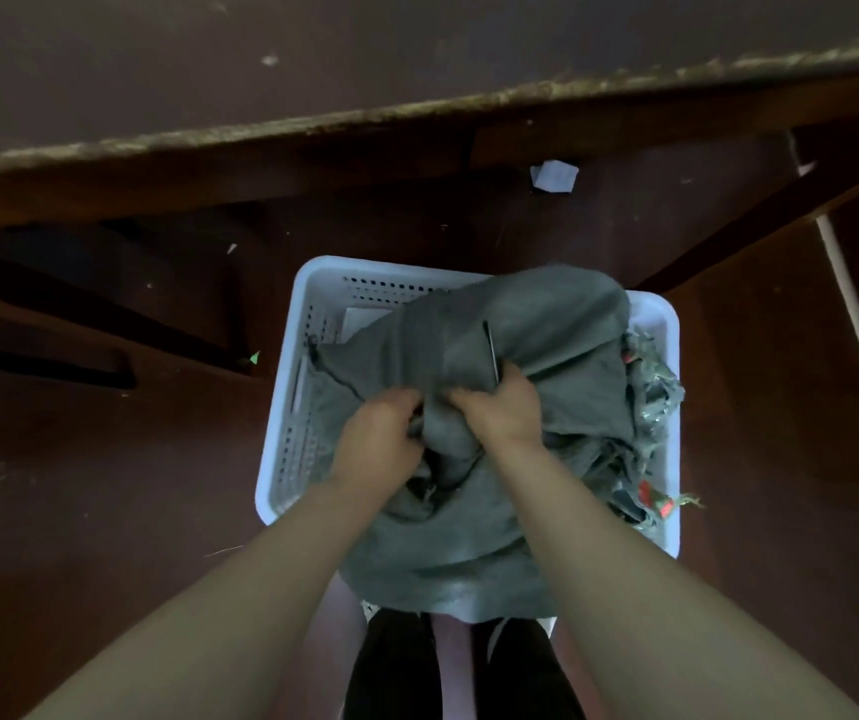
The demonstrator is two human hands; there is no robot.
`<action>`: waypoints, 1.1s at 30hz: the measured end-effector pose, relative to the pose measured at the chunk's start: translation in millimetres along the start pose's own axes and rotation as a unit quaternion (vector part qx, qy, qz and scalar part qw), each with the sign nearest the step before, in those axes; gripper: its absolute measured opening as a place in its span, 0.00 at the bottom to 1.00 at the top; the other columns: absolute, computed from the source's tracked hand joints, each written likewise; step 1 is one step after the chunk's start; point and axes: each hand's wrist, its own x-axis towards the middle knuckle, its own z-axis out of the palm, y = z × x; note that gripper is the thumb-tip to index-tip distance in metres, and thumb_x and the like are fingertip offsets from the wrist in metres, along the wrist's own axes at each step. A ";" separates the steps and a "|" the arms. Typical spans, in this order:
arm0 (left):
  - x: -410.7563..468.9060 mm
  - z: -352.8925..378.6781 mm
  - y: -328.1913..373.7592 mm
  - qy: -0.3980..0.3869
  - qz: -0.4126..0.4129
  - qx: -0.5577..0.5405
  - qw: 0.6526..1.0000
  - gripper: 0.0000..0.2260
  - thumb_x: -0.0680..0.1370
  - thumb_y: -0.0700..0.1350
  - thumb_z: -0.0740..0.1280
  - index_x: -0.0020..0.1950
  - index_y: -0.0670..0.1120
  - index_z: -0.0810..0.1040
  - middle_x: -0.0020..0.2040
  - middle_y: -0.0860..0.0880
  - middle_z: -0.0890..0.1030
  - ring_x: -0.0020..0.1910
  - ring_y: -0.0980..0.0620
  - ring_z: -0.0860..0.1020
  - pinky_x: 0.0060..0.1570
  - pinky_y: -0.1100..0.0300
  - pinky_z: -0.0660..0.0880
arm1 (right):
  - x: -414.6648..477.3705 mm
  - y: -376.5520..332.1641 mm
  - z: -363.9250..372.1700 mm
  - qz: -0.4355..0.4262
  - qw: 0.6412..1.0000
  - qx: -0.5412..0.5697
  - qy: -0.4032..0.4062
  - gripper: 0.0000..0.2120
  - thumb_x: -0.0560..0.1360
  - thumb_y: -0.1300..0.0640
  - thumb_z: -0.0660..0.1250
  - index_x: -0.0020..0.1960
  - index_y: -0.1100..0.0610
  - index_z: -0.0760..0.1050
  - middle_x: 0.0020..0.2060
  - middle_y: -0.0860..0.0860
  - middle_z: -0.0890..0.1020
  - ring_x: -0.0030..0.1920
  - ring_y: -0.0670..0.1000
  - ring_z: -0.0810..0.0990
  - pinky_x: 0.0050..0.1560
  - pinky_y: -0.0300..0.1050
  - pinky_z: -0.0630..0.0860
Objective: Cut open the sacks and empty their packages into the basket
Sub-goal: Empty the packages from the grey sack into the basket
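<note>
A grey woven sack [536,330] lies bunched over a white perforated plastic basket [313,288] on the floor. My left hand [380,433] grips a fold of the sack near its middle. My right hand [505,407] grips the sack beside it and also holds a thin dark blade [490,350] that sticks up from the fist. Frayed sack ends with red marks [650,504] hang over the basket's right side. A white package [362,319] shows in the basket's far left corner; the rest of the contents are hidden by the sack.
A worn dark table edge [417,111] runs across the top above the basket. A white paper scrap [554,175] lies on the brown floor behind the basket. My dark shoes [396,667] stand at the basket's near edge. A pale strip [853,314] runs down the right.
</note>
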 end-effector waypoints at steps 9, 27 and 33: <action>-26.8 -72.0 12.2 0.123 -0.137 -0.094 0.978 0.21 0.70 0.38 0.72 0.63 0.43 0.76 0.54 0.43 0.82 0.55 0.44 0.78 0.48 0.63 0.69 | -60.1 -66.7 7.4 -0.052 0.967 0.242 -0.055 0.09 0.71 0.67 0.70 0.36 0.56 0.78 0.35 0.52 0.82 0.38 0.50 0.81 0.40 0.42 0.79; -72.3 -185.5 160.8 0.285 -0.032 -0.178 0.942 0.12 0.72 0.33 0.68 0.50 0.49 0.80 0.37 0.56 0.77 0.37 0.59 0.75 0.42 0.63 0.75 | -158.7 -145.8 -91.3 -0.163 0.959 0.225 -0.054 0.06 0.76 0.61 0.67 0.40 0.54 0.78 0.40 0.52 0.83 0.43 0.52 0.82 0.48 0.49 0.80; -86.2 -199.4 185.1 0.329 0.029 -0.155 0.931 0.10 0.72 0.33 0.68 0.49 0.45 0.80 0.40 0.61 0.76 0.39 0.66 0.75 0.43 0.74 0.72 | -173.0 -168.9 -114.1 -0.198 0.943 0.260 -0.064 0.08 0.76 0.62 0.66 0.40 0.53 0.77 0.39 0.52 0.81 0.42 0.52 0.81 0.46 0.48 0.78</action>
